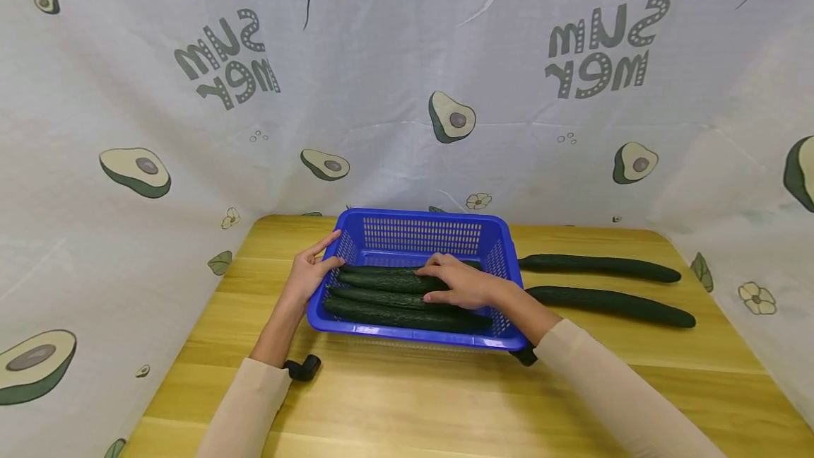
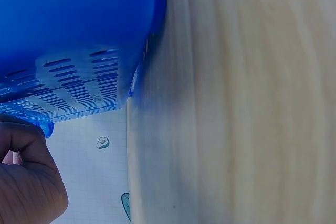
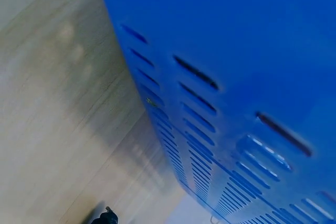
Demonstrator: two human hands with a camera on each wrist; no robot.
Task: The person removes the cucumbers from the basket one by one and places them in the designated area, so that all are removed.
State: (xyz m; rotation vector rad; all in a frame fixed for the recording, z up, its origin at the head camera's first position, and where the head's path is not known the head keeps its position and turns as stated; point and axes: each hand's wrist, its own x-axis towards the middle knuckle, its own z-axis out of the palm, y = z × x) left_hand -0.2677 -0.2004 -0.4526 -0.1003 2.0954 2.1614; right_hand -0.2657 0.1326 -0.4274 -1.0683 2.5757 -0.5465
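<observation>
A blue plastic basket (image 1: 420, 334) with slotted sides stands on the wooden table. Several long dark green cucumbers (image 1: 394, 314) lie side by side in it, toward its near side. My left hand (image 1: 307, 276) holds the basket's left rim, thumb over the edge and index finger stretched along it. Inside the basket, my right hand (image 1: 467, 284) grips a cucumber (image 1: 381, 280), fingers on its far side and thumb on its near side. The right wrist view shows the basket's slotted outer wall (image 3: 236, 51); that hand is hidden there.
Right of the basket, two more cucumbers lie on the table, one farther back (image 1: 600, 267) and one nearer (image 1: 613, 304). A pale curtain (image 1: 381, 90) printed with avocados hangs behind the table (image 1: 381, 408) and along its sides.
</observation>
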